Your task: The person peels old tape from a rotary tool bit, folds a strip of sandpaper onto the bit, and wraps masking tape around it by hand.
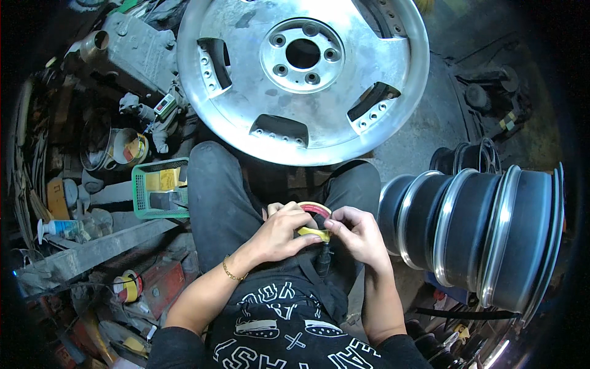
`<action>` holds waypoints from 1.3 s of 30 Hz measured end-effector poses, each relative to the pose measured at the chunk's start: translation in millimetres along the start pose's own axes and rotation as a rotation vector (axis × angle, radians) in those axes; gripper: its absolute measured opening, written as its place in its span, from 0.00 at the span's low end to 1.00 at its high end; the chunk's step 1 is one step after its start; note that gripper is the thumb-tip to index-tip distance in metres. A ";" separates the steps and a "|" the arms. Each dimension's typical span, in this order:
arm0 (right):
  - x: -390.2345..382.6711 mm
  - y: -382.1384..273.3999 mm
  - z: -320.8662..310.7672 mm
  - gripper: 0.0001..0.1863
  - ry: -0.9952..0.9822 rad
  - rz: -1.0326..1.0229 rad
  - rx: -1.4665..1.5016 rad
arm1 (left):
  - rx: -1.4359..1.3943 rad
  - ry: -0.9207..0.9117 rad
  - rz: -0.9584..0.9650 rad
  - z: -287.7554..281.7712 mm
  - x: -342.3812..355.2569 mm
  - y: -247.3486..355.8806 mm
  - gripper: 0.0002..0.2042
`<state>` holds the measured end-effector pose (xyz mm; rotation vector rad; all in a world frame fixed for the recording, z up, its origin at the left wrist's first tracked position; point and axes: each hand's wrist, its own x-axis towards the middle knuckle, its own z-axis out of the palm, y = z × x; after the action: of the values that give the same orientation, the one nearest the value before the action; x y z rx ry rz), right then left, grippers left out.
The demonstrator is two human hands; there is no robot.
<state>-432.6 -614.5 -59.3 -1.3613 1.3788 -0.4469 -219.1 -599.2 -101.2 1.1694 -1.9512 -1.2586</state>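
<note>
Over my lap, my left hand is closed round a roll of yellow tape with a red inner ring. My right hand pinches at the right edge of the same roll, thumb and fingertips pressed together. Whether a loose end of tape lies between those fingers is too small to tell. Just beneath the roll, a dark tool-like piece rests against my clothes, its upper part covered. Beyond my knees a big bare-metal wheel rim lies with its face up, apart from both hands.
Several dark wheel barrels with shiny lips stand in a row at my right. On the left are a green plastic basket with yellow packets, a bucket, a metal beam and a red metal box. A grey machine stands far left.
</note>
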 end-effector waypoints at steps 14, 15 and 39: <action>3.9 -9.7 -0.7 0.12 0.126 -0.123 -0.219 | -0.028 0.065 0.007 8.3 -0.8 0.2 0.13; 4.4 -9.6 -1.1 0.12 0.129 -0.119 -0.217 | -0.028 0.065 0.007 6.7 -0.2 -0.6 0.13; 2.5 -14.0 -2.3 0.09 -0.023 -0.179 -0.057 | -0.006 0.056 0.051 4.4 4.0 2.2 0.14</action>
<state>-427.5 -621.4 -47.7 -1.5394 1.2641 -0.5118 -225.3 -600.3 -101.2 1.1322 -1.9228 -1.1919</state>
